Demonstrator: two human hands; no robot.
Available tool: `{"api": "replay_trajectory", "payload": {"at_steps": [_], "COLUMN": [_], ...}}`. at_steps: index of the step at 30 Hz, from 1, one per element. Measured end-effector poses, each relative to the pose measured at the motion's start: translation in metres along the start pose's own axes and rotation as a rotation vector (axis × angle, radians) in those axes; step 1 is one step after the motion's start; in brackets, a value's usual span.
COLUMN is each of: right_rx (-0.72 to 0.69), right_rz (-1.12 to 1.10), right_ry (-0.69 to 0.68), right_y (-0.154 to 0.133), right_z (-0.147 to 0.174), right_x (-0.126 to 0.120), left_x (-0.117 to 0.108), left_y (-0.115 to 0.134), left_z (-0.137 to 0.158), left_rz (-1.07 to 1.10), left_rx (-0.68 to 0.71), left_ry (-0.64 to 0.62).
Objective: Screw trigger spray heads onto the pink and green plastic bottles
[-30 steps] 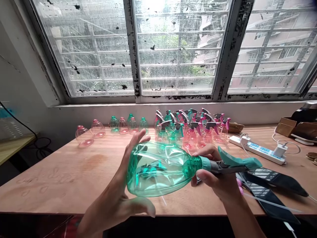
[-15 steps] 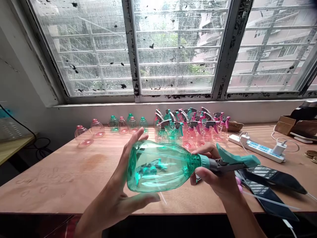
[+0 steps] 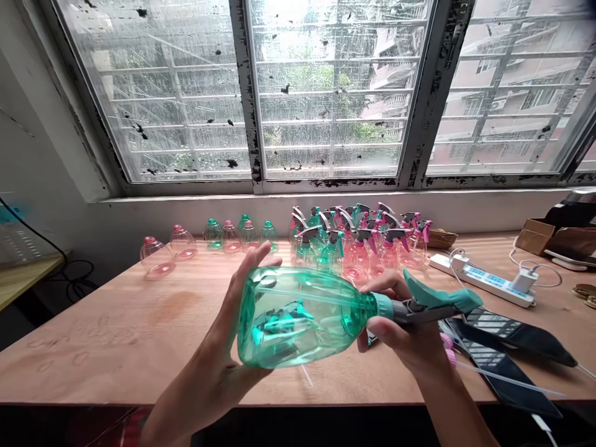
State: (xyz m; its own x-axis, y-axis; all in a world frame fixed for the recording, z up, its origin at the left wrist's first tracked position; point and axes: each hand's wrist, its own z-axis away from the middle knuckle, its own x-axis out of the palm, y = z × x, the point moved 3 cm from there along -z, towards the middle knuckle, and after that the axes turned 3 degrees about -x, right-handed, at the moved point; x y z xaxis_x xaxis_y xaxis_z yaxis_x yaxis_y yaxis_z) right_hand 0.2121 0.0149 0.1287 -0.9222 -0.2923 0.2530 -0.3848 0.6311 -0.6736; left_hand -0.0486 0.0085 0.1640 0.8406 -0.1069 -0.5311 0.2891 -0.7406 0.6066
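A clear green spray bottle [image 3: 298, 316] lies sideways in the air above the table's near part, base to the left, its turquoise collar and grey trigger head [image 3: 433, 304] to the right. My left hand [image 3: 223, 347] cups the base end, fingers behind it and the thumb partly hidden beneath. At the neck, my right hand [image 3: 400, 335] grips the collar between thumb and fingers. A straw runs inside the bottle. Beside my right wrist is a pink spray head [image 3: 447, 349], partly covered, with a pale straw [image 3: 510, 375] extending right.
Several assembled spray bottles [image 3: 356, 254] crowd the table's back middle. Headless pink and green bottles [image 3: 184, 243] stand to their left. On the right are a white power strip [image 3: 484, 280], dark phones or tablets [image 3: 519, 332], cables and a cardboard box [image 3: 537, 239].
The bottle has rolled slightly and its base has dipped a little. My left hand has closed in on the base, its thumb slipping under it. My right hand keeps its grip.
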Motion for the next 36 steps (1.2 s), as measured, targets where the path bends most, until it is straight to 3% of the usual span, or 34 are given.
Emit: {"api": "replay_trajectory", "payload": {"at_steps": [4, 13, 19, 36], "right_rx": [0.026, 0.047, 0.052, 0.023], "right_rz": [-0.021, 0.002, -0.028, 0.08], "right_ry": [-0.015, 0.024, 0.048, 0.017], "right_y": [-0.0006, -0.0046, -0.0028, -0.0051], "right_z": [-0.0011, 0.0018, 0.0002, 0.0012], "right_x": [0.0005, 0.001, 0.0006, -0.0001], "left_x": [-0.0011, 0.0041, 0.003, 0.0014], "left_y": [0.003, -0.0051, -0.002, -0.0049], "left_z": [-0.0006, 0.0033, 0.0057, 0.0075], "left_rz": [0.033, 0.106, -0.012, 0.018], "left_rx": [0.083, -0.038, 0.056, -0.014], "left_ry": [0.013, -0.015, -0.049, -0.039]}}
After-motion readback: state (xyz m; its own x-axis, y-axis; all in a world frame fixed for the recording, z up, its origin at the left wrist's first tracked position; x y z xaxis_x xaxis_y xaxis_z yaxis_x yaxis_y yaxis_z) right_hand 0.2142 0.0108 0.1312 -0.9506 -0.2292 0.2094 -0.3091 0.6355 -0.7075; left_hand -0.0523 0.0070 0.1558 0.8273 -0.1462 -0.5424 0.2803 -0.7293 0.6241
